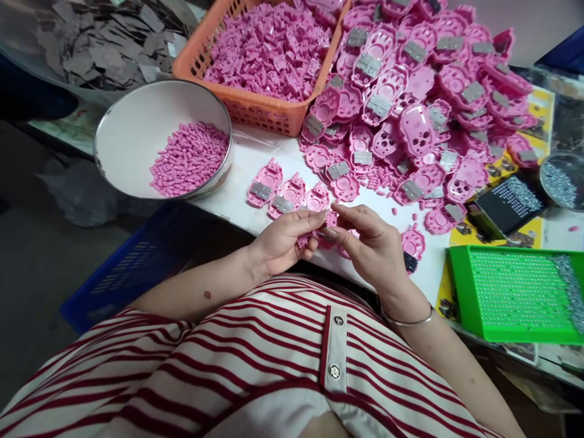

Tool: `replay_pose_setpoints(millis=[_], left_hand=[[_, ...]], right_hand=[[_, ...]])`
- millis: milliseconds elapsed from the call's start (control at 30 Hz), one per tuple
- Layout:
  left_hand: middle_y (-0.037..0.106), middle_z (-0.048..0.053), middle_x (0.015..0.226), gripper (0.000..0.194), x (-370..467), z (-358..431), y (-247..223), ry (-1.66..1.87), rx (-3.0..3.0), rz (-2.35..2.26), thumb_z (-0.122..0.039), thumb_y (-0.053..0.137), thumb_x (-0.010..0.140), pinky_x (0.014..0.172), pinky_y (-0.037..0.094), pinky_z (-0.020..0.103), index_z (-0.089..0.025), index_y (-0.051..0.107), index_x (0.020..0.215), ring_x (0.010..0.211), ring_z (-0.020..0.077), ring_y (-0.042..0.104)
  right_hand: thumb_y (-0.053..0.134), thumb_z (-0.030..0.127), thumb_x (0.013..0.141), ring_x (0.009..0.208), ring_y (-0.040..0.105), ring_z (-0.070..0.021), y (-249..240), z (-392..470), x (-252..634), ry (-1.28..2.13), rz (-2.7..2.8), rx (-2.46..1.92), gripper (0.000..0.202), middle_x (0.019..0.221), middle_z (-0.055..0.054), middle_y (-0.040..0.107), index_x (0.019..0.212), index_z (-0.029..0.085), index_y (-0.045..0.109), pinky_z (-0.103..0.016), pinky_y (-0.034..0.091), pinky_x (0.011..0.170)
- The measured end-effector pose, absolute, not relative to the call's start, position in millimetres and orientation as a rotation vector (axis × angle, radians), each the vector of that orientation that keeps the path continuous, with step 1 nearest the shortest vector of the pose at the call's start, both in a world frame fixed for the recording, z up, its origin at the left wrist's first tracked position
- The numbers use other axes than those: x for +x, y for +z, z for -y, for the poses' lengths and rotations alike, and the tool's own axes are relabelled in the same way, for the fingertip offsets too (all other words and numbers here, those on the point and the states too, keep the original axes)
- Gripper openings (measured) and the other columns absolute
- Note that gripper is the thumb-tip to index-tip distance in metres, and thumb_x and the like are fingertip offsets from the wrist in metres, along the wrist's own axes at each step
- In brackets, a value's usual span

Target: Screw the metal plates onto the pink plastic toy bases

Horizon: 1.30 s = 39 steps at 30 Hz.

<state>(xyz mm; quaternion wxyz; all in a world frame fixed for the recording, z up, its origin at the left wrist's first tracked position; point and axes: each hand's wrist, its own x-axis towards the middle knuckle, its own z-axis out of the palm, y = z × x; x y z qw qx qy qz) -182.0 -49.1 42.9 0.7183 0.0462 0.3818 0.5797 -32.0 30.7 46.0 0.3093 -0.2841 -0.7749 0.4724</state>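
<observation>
My left hand [292, 239] is closed around small pink plastic pieces [303, 241], some of which show below its fingers. Right beside it, my right hand [365, 240] has thumb and fingers brought near the left fingertips; what lies between them is too small to make out. Under and behind the hands is a row of pink shells with grey plates, among them one at the left end [266, 184] and another beside it [288, 196]. Part of a shell shows between the hands. One pink shell [413, 243] with a black part lies right of my right hand.
A white bowl [123, 137] of small pink pieces stands left, an orange basket [260, 112] of pink parts behind. Pink shells [417, 129] are heaped at back right. A green tray [460, 292], black tray [490, 213] and metal bowl [561, 182] stand right.
</observation>
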Motion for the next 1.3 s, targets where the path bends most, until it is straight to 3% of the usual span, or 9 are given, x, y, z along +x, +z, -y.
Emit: replay_pose_setpoints(millis=[200,467,633,867,1000,1133,1300], left_hand=[[0.061,-0.005,0.063,0.002,-181,51,43,1.315,0.195,-0.907,-0.017,0.069,0.088,0.035,0.039,0.01,-0.015,0.068,0.088,0.039,0.0028,0.051],[0.063,-0.004,0.067,0.012,-181,53,40,1.346,0.375,-0.963,-0.022,0.073,0.083,0.035,0.039,0.009,-0.013,0.071,0.091,0.041,0.0013,0.05],[0.062,-0.005,0.066,0.013,-176,56,43,1.291,0.357,-0.946,-0.02,0.072,0.083,0.032,0.037,0.011,-0.014,0.068,0.094,0.038,0.0022,0.049],[0.07,0.001,0.072,0.028,-173,62,45,1.217,0.387,-0.942,-0.042,0.068,0.09,0.031,0.035,0.013,-0.014,0.068,0.088,0.037,0.0032,0.048],[0.072,0.001,0.074,0.026,-175,63,45,1.208,0.326,-0.986,-0.04,0.064,0.093,0.03,0.033,0.013,-0.014,0.068,0.09,0.036,0.0027,0.047],[0.072,0.002,0.073,0.028,-175,63,45,1.212,0.336,-0.973,-0.038,0.061,0.095,0.03,0.034,0.013,-0.013,0.066,0.085,0.036,0.0034,0.048],[0.067,0.0,0.067,0.028,-169,64,44,1.165,0.357,-0.981,-0.038,0.063,0.094,0.028,0.033,0.012,-0.013,0.066,0.084,0.035,0.0035,0.048]], right_hand=[[0.072,0.029,0.083,0.082,0.059,-0.0126,47,-27,-26,1.397,1.991,-0.784,0.046,0.088,0.0,0.064,0.128,0.031,0.064,-0.032,0.049,0.079],[0.068,0.034,0.086,0.088,0.062,-0.0127,51,-30,-20,1.575,2.034,-0.749,0.036,0.097,-0.003,0.068,0.122,0.029,0.067,-0.03,0.051,0.08],[0.075,0.041,0.079,0.078,0.063,-0.0121,48,-23,-26,1.494,1.928,-0.795,0.033,0.088,-0.002,0.068,0.106,0.023,0.07,-0.029,0.052,0.072],[0.071,0.041,0.084,0.065,0.058,-0.0107,48,-17,-27,1.102,1.973,-0.926,0.022,0.071,-0.001,0.067,0.078,0.02,0.071,-0.028,0.047,0.064],[0.066,0.04,0.087,0.068,0.059,-0.0112,47,-19,-21,1.184,2.007,-0.873,0.021,0.075,-0.002,0.068,0.087,0.02,0.074,-0.029,0.049,0.067],[0.073,0.036,0.082,0.076,0.061,-0.0111,44,-22,-16,1.294,1.989,-0.79,0.022,0.086,-0.002,0.066,0.099,0.022,0.074,-0.026,0.05,0.067],[0.071,0.037,0.084,0.077,0.06,-0.012,46,-20,-14,1.189,1.979,-0.788,0.018,0.084,-0.002,0.065,0.095,0.023,0.074,-0.028,0.05,0.069]])
